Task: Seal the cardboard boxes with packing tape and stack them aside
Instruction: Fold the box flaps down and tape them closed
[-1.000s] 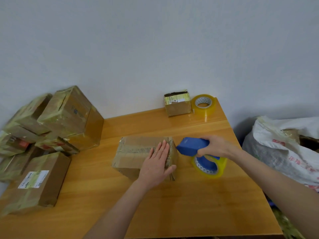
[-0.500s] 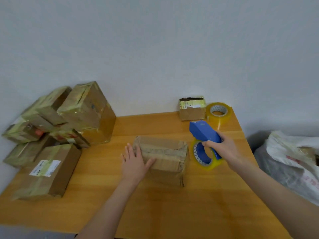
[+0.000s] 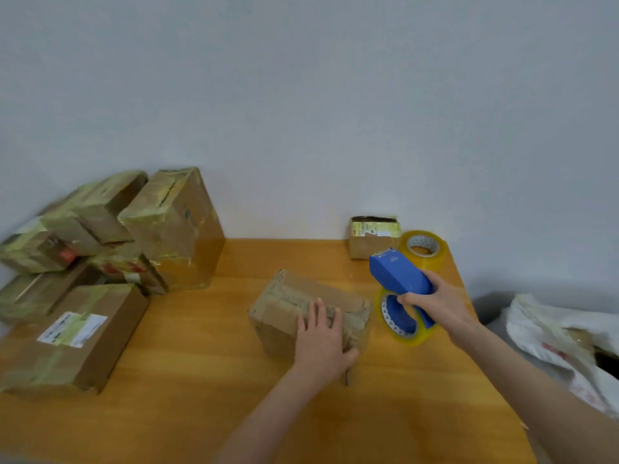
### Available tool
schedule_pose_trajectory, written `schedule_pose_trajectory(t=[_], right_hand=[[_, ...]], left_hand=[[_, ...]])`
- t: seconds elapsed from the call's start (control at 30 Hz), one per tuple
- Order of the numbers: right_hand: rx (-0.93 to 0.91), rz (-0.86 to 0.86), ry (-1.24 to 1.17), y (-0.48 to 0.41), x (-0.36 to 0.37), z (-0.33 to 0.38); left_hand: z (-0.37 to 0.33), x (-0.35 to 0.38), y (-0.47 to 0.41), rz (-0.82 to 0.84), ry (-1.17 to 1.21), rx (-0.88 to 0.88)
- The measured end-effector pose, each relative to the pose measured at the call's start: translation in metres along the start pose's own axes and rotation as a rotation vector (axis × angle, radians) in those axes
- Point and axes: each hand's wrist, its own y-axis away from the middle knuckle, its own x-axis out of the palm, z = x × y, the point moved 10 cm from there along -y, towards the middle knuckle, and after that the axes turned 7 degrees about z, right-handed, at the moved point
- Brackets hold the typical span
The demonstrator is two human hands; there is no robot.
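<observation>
A brown cardboard box [image 3: 284,306] with taped seams lies in the middle of the wooden table [image 3: 187,380]. My left hand [image 3: 323,343] rests flat on its near right part, fingers straight. My right hand [image 3: 435,304] grips a blue tape dispenser [image 3: 397,274] loaded with a clear yellowish roll, held just right of the box with its nose raised toward the wall. A small open box [image 3: 373,236] with a yellow label stands at the back, next to a spare tape roll [image 3: 423,247].
Several taped boxes [image 3: 167,226] are piled at the table's left against the wall, with a labelled box [image 3: 72,336] lying in front of them. A white sack [image 3: 562,343] sits off the table's right edge. The wall runs along the table's back.
My left hand went from the box's left end back onto its near right part. The box has turned on the table. My right hand lifted the dispenser, tilting its nose up.
</observation>
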Motion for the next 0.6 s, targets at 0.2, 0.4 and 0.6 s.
schedule_pose_trajectory(t=[0.2,0.4,0.6], right_hand=[[-0.041,0.048,-0.055,0.014,-0.029,0.02],[-0.042,0.085,-0.102,0.032,-0.051,0.031],[-0.075,0.199,-0.209,0.05,-0.048,0.039]], left_hand=[[-0.017,-0.01,0.004,0.049,-0.038,0.378],[-0.027,-0.007,0.002,-0.067,-0.123,0.366],[-0.008,-0.018,-0.004,-0.048,-0.123,0.343]])
